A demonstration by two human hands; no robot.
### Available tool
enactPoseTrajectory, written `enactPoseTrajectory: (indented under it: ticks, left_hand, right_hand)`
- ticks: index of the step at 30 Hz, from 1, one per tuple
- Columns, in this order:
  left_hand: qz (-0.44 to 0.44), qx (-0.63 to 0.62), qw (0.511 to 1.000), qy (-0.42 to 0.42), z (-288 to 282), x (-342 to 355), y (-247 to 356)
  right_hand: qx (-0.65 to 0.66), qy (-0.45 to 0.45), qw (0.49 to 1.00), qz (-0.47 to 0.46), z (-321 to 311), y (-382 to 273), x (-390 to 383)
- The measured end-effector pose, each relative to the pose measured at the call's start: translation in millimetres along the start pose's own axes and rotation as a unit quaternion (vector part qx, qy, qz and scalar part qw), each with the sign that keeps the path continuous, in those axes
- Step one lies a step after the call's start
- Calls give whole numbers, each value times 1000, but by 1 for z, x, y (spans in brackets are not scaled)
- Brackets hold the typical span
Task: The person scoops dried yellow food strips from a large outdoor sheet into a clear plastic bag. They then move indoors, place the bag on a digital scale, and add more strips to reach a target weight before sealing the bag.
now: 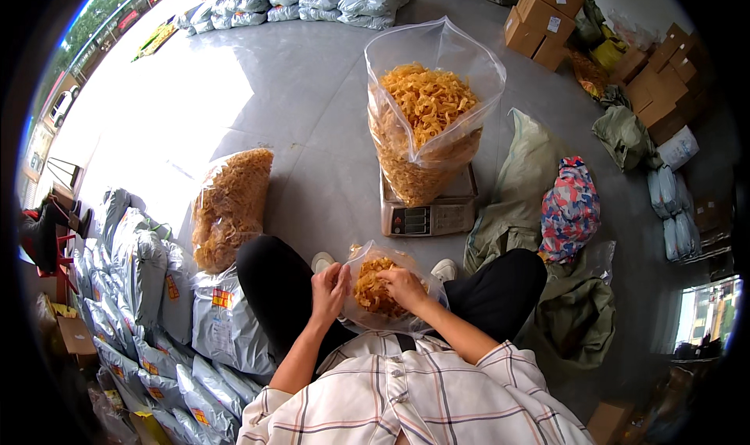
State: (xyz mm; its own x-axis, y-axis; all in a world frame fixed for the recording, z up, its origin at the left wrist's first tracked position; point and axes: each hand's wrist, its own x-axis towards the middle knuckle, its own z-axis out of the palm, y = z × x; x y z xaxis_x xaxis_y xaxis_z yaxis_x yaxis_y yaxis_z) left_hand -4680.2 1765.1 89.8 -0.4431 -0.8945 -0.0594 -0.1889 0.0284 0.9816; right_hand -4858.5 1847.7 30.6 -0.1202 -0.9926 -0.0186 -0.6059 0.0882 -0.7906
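Note:
Between my knees sits a clear plastic bag [426,304] holding dried, curly orange-brown pieces [370,293]. My left hand [328,289] is closed on the bag's left edge. My right hand [402,285] reaches into the opening with bent fingers among the pieces; what they hold is unclear. In front of me a large open bag [426,105], full of similar pieces, stands on a metal scale [428,222] with a dark display panel. A filled clear bag [230,207] rests to my left, upon grey packages.
Grey parcels [195,390] pile at my left, more [312,0] along the back. Cartons [547,15] stack at right. A woven sack [516,148], patterned bundle [569,210] and green sack [574,320] lie beside me. A seated person's leg [58,230] shows at far left.

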Motion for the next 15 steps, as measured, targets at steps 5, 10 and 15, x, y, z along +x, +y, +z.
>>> enactPoseTrajectory:
  ticks: [5, 10, 15]
  left_hand:
    - [-7, -4, 1000, 6, 0, -2, -3]
    - [-4, 7, 1000, 6, 1, 0, 2]
    - [-1, -2, 1000, 13, 1, -1, 0]
  right_hand:
    - [39, 32, 999, 10, -41, -14, -1]
    - [154, -22, 986, 54, -53, 2, -4]
    - [400, -116, 894, 164, -75, -28, -2]
